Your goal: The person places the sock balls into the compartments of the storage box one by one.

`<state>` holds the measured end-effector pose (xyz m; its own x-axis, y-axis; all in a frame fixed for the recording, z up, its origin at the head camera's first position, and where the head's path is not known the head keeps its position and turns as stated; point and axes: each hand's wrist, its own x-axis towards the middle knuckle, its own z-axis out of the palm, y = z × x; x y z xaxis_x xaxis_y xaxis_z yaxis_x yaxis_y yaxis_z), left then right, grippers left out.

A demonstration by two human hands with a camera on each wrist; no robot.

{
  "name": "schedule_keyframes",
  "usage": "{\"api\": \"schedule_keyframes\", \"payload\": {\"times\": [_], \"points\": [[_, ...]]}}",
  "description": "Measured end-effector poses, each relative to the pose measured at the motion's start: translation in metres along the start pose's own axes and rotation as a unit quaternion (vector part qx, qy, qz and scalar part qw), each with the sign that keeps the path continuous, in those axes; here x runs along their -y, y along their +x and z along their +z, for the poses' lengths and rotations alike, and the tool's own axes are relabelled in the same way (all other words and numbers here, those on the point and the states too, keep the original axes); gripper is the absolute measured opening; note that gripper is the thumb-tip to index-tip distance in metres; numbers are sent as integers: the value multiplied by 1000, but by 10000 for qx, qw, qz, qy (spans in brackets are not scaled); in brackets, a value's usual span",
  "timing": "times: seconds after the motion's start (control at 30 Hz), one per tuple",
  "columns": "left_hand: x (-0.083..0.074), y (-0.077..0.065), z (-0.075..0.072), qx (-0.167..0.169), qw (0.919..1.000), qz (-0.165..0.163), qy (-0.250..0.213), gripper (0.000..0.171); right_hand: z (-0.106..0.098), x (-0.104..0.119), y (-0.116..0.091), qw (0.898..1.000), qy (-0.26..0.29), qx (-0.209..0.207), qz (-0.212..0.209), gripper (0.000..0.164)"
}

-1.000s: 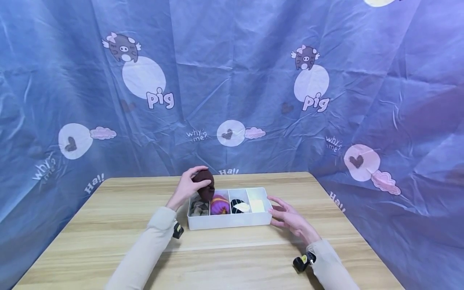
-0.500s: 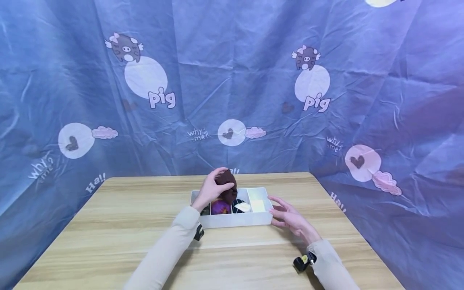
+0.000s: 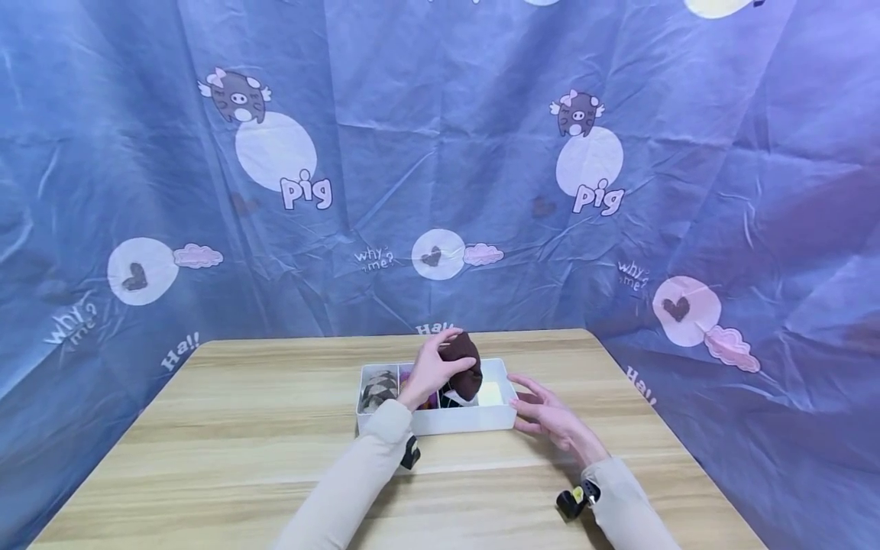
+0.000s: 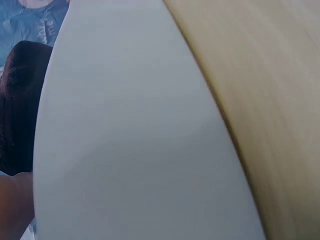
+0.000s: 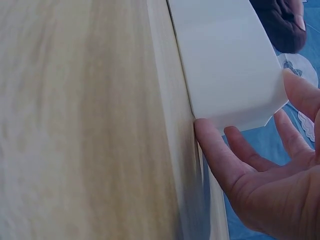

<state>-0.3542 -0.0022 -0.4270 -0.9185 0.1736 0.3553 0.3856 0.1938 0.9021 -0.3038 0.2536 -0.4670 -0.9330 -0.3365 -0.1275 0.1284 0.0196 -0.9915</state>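
Note:
In the head view, my left hand (image 3: 431, 373) pinches a dark brown balled sock (image 3: 470, 382) between thumb and fingers, above the third compartment of a white divided box (image 3: 467, 419). A grey-and-beige checked sock (image 3: 380, 388) sits in the leftmost compartment. The purple-and-orange sock (image 3: 406, 378) beside it is mostly behind my left hand. Under the brown sock, a black-and-white sock (image 3: 450, 397) partly shows. My right hand (image 3: 553, 418) touches the box's right end with spread, fairly straight fingers. The right wrist view shows those fingertips against the end wall (image 5: 235, 100).
The box stands on a light wooden table (image 3: 206, 458). Its rightmost compartment (image 3: 491, 389) shows a pale bottom. Behind the table hangs a blue printed cloth (image 3: 385, 191), which also runs along the right side.
My left hand has carried the brown sock rightward, from over the leftmost compartment to over the third. The checked sock is visible again. My right hand stays at the box's end.

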Motion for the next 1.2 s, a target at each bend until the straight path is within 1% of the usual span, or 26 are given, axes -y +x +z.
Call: {"api": "schedule_keyframes", "payload": {"times": [0.1, 0.17, 0.33, 0.43, 0.73, 0.83, 0.93, 1.0, 1.07, 1.2], "points": [[-1, 0, 11, 72, 9999, 92, -103, 61, 0, 0, -1, 10000, 8, 13, 14, 68], [-1, -1, 18, 53, 9999, 107, -106, 62, 0, 1, -1, 10000, 15, -4, 29, 68], [-3, -2, 30, 22, 9996, 287, -45, 61, 3, 0, -1, 9999, 14, -119, 60, 69], [-4, 0, 35, -4, 9993, 371, 6, 59, 2, 0, -1, 9999, 24, -142, 47, 70], [-1, 1, 47, -162, 9997, 172, 35, 56, 0, -1, 0, 9999, 76, -87, -2, 73], [0, 1, 49, -267, 9994, 181, 98, 55, 0, -2, 0, 9999, 76, -116, 20, 72], [1, 1, 50, -464, 9985, 251, 134, 53, 0, -3, 1, 9999, 55, -112, 12, 72], [2, 1, 51, -552, 9977, 336, 218, 54, 1, -2, 1, 9999, 17, -119, -1, 71], [3, 1, 53, -556, 9969, 388, 407, 55, 1, -2, 1, 9999, 15, -130, 8, 70], [4, 0, 55, -355, 9949, 454, 831, 57, 1, -1, 1, 9999, 35, -114, 18, 71]]}}
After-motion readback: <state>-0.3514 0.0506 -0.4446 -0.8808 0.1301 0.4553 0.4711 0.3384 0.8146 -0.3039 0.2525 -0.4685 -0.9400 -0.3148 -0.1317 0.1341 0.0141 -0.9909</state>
